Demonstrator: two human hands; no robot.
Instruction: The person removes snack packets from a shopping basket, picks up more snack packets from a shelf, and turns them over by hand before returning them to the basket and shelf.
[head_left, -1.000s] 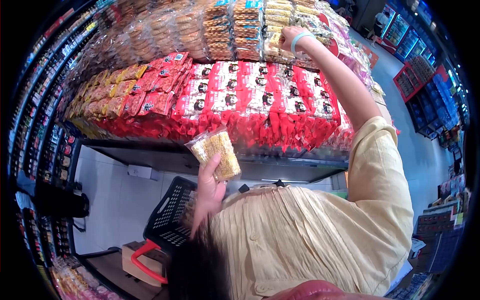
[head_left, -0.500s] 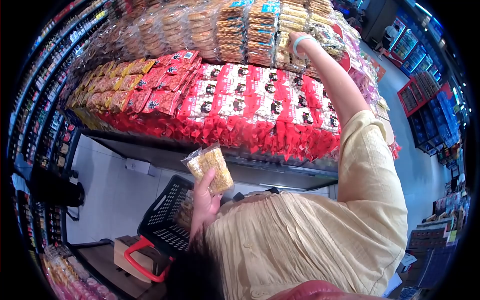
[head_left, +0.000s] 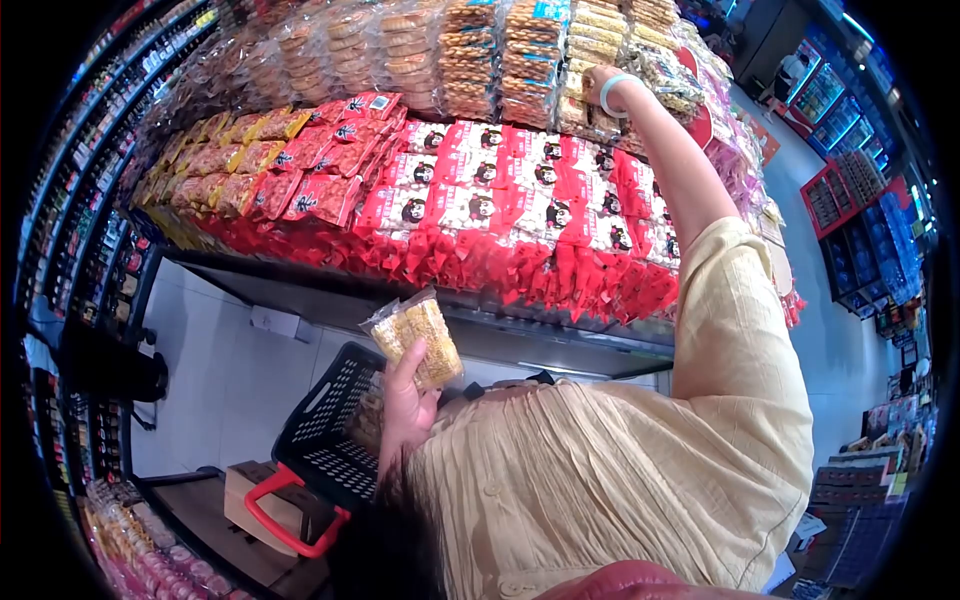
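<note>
My left hand is closed round a clear packet of pale yellow puffed snacks, thumb on its front, held above the black basket. Stretched forward, my right hand rests at a stack of yellowish packets near the back of the display. Its fingers look bent against the packets, and what they grip is too small to make out. Red and white packets lie in rows in front of that arm. Plastic-wrapped goods sit inside the dark basket with red handles.
Red and yellow snack packets cover the display's left part. An open cardboard box is below the basket. Tall shelves line the left. Blue crates stand at the right, and a person is in the far background.
The view has shifted slightly, so the display sits a little further right. My left hand still holds the packet, and my right hand remains at the yellowish stack.
</note>
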